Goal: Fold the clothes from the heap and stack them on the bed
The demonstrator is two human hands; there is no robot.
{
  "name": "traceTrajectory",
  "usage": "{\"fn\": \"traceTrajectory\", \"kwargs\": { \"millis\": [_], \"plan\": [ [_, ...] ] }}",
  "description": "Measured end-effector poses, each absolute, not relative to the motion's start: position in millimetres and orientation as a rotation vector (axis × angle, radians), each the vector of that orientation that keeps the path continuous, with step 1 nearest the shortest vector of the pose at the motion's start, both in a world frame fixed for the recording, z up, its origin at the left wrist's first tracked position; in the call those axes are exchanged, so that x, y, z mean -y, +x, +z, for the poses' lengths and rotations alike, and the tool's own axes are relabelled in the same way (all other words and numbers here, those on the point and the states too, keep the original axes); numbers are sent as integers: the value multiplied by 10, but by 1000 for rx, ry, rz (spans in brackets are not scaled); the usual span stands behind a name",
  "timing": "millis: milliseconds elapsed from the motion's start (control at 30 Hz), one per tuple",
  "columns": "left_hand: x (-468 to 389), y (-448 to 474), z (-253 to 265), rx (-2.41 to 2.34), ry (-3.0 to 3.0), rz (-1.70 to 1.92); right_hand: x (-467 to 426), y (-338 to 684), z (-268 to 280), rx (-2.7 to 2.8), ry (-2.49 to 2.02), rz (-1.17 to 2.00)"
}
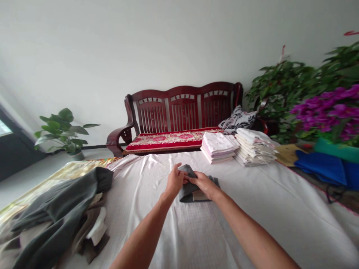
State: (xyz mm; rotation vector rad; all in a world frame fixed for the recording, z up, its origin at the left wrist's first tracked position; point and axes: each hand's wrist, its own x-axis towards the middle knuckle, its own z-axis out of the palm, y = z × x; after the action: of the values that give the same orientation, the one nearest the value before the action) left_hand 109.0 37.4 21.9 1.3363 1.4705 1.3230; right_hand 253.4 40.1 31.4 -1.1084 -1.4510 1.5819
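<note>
A dark grey garment [185,194], folded into a small bundle with a brown patch showing, lies on the white sheet in front of me. My left hand [174,182] is at its left edge, fingers bent onto the cloth and one digit raised. From the right, my right hand [204,184] grips the raised upper part of the cloth between thumb and fingers. The fingertips of both hands nearly meet, and the fingers partly cover the cloth. Ribbed grey fabric shows just behind my right wrist.
Loose dark clothes [60,207] lie heaped at left. Folded pinkish-white cloths [218,147] and a taller cream stack [255,147] stand at the sheet's far right. Beyond are a wooden bench [183,108], a patterned cushion [238,118], plants and a blue cloth [321,167].
</note>
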Motion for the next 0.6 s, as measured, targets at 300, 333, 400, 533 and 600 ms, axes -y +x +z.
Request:
{"fn": "traceTrajectory", "kwargs": {
  "millis": [300,333,400,533,600],
  "plan": [
    [-130,1036,159,-1624,1790,1376,-363,2864,337,1542,-1367,1303],
    [-118,1075,124,-1616,1859,1331,-356,2890,336,1569,-1390,1274],
    [-109,1164,55,-1613,1980,1218,-356,2937,315,1612,-1417,1219],
    [-114,1311,-44,-1669,2185,979,-406,3039,204,1732,-1386,972],
    [-107,1358,-64,-1683,2270,893,-433,3094,139,1804,-1400,829]
  ]
}}
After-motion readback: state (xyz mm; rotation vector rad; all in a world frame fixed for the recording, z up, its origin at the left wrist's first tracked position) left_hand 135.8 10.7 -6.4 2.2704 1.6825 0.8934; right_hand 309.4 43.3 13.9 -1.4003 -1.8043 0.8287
